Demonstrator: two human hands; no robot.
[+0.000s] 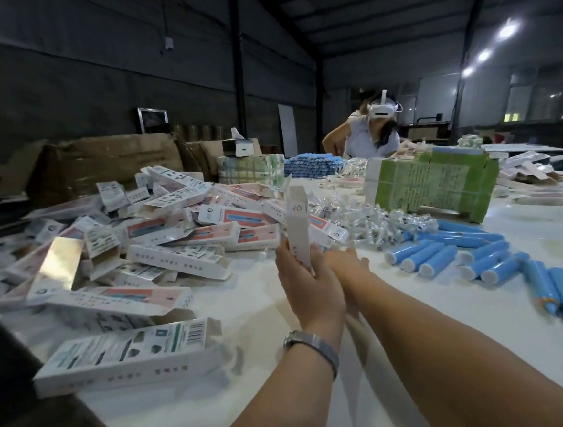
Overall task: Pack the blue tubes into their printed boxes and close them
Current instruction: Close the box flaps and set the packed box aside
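left hand (pixel 305 282) upright round box (pixel 297 228)

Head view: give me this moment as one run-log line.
left hand: grips upright box | top flap open | right hand: beside box, grip unclear | blue tubes: lying right | boxes pile: left

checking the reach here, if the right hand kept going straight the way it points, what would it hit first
Likely the pile of small foil-wrapped pieces just beyond the right hand; the blue tubes lie off to its right. Depth is hard to judge in this wide view.
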